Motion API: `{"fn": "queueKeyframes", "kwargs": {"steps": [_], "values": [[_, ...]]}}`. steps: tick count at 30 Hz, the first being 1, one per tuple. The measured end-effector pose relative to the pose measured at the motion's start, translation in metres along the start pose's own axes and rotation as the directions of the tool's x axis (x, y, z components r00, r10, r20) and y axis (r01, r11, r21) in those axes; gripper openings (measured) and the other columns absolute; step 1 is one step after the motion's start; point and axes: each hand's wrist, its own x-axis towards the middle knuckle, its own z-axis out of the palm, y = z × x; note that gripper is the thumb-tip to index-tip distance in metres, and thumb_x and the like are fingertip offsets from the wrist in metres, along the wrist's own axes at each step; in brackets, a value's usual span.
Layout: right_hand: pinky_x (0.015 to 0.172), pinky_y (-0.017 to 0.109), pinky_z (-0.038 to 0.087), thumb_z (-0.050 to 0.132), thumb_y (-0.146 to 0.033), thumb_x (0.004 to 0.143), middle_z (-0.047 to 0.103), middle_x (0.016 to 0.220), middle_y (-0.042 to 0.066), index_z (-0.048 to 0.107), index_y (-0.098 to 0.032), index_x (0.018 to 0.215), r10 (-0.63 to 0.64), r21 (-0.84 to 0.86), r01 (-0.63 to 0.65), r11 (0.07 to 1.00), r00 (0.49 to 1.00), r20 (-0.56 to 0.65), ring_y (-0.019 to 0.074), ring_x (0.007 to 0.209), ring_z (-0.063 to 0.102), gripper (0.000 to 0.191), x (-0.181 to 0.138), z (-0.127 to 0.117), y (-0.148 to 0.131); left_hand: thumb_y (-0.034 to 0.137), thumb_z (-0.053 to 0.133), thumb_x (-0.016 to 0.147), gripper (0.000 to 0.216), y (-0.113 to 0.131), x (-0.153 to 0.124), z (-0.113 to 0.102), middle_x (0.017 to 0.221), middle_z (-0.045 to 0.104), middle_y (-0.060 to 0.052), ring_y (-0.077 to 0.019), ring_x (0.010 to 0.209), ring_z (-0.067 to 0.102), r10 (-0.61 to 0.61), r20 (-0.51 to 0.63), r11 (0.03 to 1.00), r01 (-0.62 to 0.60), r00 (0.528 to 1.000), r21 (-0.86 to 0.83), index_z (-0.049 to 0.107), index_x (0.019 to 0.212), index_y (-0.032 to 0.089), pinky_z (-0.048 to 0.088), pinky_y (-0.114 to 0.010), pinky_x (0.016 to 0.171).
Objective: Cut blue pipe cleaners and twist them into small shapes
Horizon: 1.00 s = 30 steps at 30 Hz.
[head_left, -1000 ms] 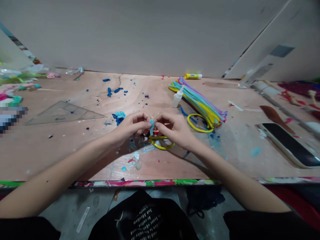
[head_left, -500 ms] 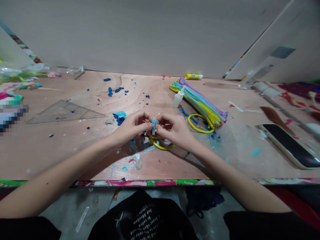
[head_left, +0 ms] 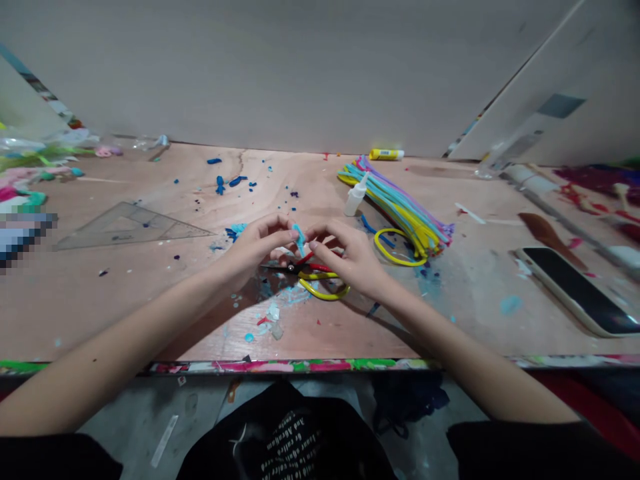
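Observation:
Between the thumb and index finger of my left hand [head_left: 263, 243] is a short, folded piece of light-blue pipe cleaner [head_left: 300, 240]. My right hand [head_left: 347, 257] curls in from the other side, its fingertips at the piece's right edge; exactly how they grip it is hard to see. Below both hands, scissors with red and yellow handles [head_left: 325, 293] lie on the table, partly covered by my right fingers. Just behind my left hand sits a small blue pipe-cleaner bundle [head_left: 234, 232], partly hidden.
A clear set square [head_left: 135, 223] lies left. Beyond my right hand are a white glue bottle [head_left: 356, 197], a bundle of coloured pipe cleaners [head_left: 405, 207] and a glue stick [head_left: 386, 155]. A phone [head_left: 580, 287] rests at right. Blue scraps dot the wooden table [head_left: 200, 327].
The light-blue piece has shifted slightly left and now tilts. My right fingertips have eased a little away from my left ones, and more of the scissors shows beneath.

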Motion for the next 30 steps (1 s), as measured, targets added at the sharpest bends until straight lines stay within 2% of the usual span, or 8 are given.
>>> {"fn": "queueKeyframes", "kwargs": {"steps": [4, 9, 14, 17, 20, 23, 26, 30], "values": [[0.068, 0.026, 0.049, 0.057, -0.031, 0.095, 0.070, 0.099, 0.005, 0.065, -0.019, 0.103, 0.007, -0.021, -0.006, 1.000, 0.998, 0.068, 0.0150, 0.082, 0.063, 0.017, -0.0015, 0.0029, 0.0019, 0.025, 0.076, 0.076, 0.022, -0.0003, 0.0003, -0.0004, 0.072, 0.063, 0.003, -0.0080, 0.058, 0.059, -0.002, -0.002, 0.993, 0.002, 1.000, -0.122, 0.058, 0.085, 0.018, 0.045, -0.017, 0.049], [0.073, 0.028, 0.050, 0.055, -0.030, 0.097, 0.072, 0.096, 0.005, 0.066, -0.017, 0.106, -0.010, 0.005, 0.010, 1.000, 0.995, 0.102, 0.0162, 0.085, 0.065, 0.020, -0.0022, 0.0046, 0.0015, 0.022, 0.078, 0.076, 0.030, 0.0004, -0.0002, -0.0015, 0.079, 0.067, 0.002, -0.0074, 0.060, 0.062, 0.009, 0.021, 0.977, -0.004, 1.000, -0.215, 0.067, 0.104, 0.018, 0.048, -0.016, 0.052], [0.066, 0.023, 0.047, 0.057, -0.029, 0.097, 0.071, 0.085, 0.001, 0.066, -0.017, 0.093, -0.107, 0.049, 0.106, 0.993, 0.994, 0.014, 0.0122, 0.075, 0.063, 0.016, -0.0016, 0.0048, -0.0033, 0.020, 0.077, 0.076, 0.019, -0.0014, 0.0009, -0.0021, 0.084, 0.071, 0.000, -0.0065, 0.059, 0.061, 0.023, 0.025, 0.981, -0.017, 0.999, -0.193, 0.073, 0.095, 0.018, 0.050, -0.016, 0.054], [0.063, 0.022, 0.044, 0.057, -0.025, 0.097, 0.067, 0.076, -0.001, 0.065, -0.017, 0.083, -0.174, -0.042, 0.173, 0.984, 0.984, -0.032, 0.0104, 0.068, 0.059, 0.017, -0.0009, 0.0036, -0.0048, 0.022, 0.079, 0.074, 0.020, -0.0017, 0.0011, -0.0017, 0.087, 0.072, 0.000, -0.0058, 0.057, 0.059, 0.021, 0.031, 0.985, -0.016, 0.999, -0.171, 0.075, 0.093, 0.019, 0.050, -0.017, 0.054], [0.061, 0.023, 0.042, 0.058, -0.020, 0.095, 0.066, 0.074, -0.001, 0.063, -0.017, 0.081, -0.218, -0.203, 0.195, 0.960, 0.971, -0.099, 0.0102, 0.064, 0.056, 0.015, -0.0015, 0.0015, -0.0037, 0.027, 0.079, 0.074, 0.022, -0.0018, 0.0007, -0.0006, 0.089, 0.072, -0.002, -0.0093, 0.067, 0.063, 0.036, 0.016, 0.994, -0.034, 0.999, -0.105, 0.076, 0.094, 0.018, 0.051, -0.017, 0.056], [0.065, 0.026, 0.043, 0.055, -0.018, 0.095, 0.066, 0.077, 0.002, 0.063, -0.017, 0.082, -0.344, -0.427, 0.272, 0.862, 0.933, -0.101, 0.0128, 0.068, 0.057, 0.016, -0.0034, -0.0001, -0.0022, 0.031, 0.079, 0.077, 0.023, -0.0034, 0.0000, 0.0008, 0.089, 0.072, -0.003, -0.0123, 0.075, 0.065, 0.097, 0.001, 0.995, -0.097, 0.995, 0.027, 0.075, 0.095, 0.017, 0.052, -0.019, 0.060], [0.066, 0.028, 0.042, 0.051, -0.021, 0.099, 0.066, 0.077, 0.005, 0.065, -0.016, 0.083, -0.472, -0.634, 0.345, 0.692, 0.881, -0.036, 0.0159, 0.072, 0.058, 0.022, -0.0053, -0.0003, -0.0025, 0.033, 0.080, 0.077, 0.024, -0.0063, -0.0005, 0.0014, 0.087, 0.072, -0.003, -0.0123, 0.074, 0.065, 0.172, 0.006, 0.978, -0.171, 0.985, 0.121, 0.073, 0.093, 0.017, 0.054, -0.021, 0.064], [0.061, 0.028, 0.040, 0.050, -0.021, 0.100, 0.065, 0.072, 0.005, 0.066, -0.016, 0.080, -0.549, -0.743, 0.360, 0.564, 0.836, -0.012, 0.0156, 0.067, 0.056, 0.026, -0.0062, 0.0009, -0.0048, 0.033, 0.081, 0.076, 0.024, -0.0091, -0.0011, 0.0007, 0.084, 0.073, -0.003, -0.0133, 0.072, 0.067, 0.194, -0.024, 0.970, -0.188, 0.981, 0.151, 0.072, 0.091, 0.017, 0.055, -0.024, 0.066]]}}
